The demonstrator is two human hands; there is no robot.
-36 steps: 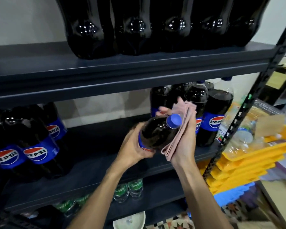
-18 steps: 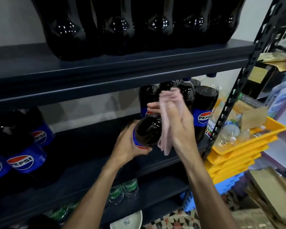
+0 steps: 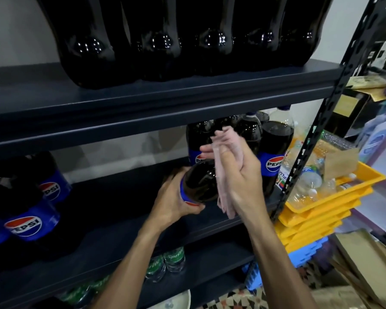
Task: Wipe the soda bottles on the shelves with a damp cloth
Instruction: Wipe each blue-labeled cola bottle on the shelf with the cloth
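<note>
So, the left hand (image 3: 176,206) is wrapped around a Pepsi bottle (image 3: 200,181) right at its blue label, holding it up above the middle shelf (image 3: 120,219). The bottle is tilted over, with its neck end pointing toward the right hand (image 3: 243,184). That hand has a pink cloth (image 3: 228,166) pinched under the thumb and laid against the bottle's top end. The cap is hidden behind the fabric, and a loose end of the cloth hangs below the palm. Both hands are close together, one on each end of the bottle.

Right behind them, a bunch of upright Pepsi bottles (image 3: 275,150) stands at the right end of the same shelf, and another group (image 3: 29,221) sits well apart at the left end. The top shelf (image 3: 187,94) carries a row of big dark bottles (image 3: 165,45). Down below are green Sprite bottles (image 3: 173,259). Just past the rack's perforated post (image 3: 316,121) there's a stack of yellow trays (image 3: 316,210) with small plastic bottles in the top one.
</note>
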